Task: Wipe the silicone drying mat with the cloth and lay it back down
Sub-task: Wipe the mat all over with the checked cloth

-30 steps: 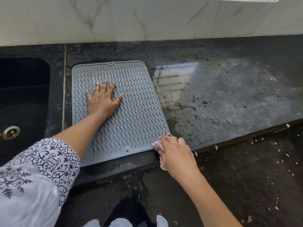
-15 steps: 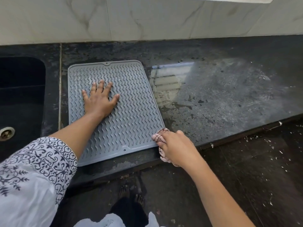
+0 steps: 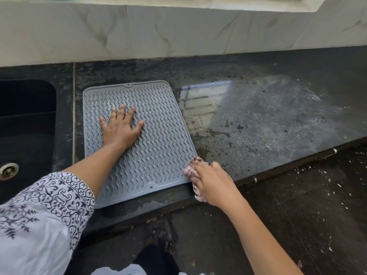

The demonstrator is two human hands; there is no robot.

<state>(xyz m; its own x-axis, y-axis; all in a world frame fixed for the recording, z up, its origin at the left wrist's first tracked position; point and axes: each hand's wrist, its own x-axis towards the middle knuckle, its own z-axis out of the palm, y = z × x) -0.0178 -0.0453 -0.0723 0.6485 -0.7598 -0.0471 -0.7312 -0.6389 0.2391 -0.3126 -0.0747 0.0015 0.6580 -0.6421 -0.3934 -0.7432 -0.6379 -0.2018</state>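
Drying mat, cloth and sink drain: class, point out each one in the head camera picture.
Silicone drying mat (image 3: 158, 135): head view, on its bare ridged middle, right of the flat hand.
Cloth (image 3: 189, 171): head view, on the bunched part beside the mat's near right corner.
Sink drain (image 3: 9, 171): head view, on the metal ring.

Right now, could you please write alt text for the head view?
A left hand presses flat on a grey silicone drying mat lying on a dark countertop, while the right hand holds a bunched cloth at its near right corner. A dark sink sits left.
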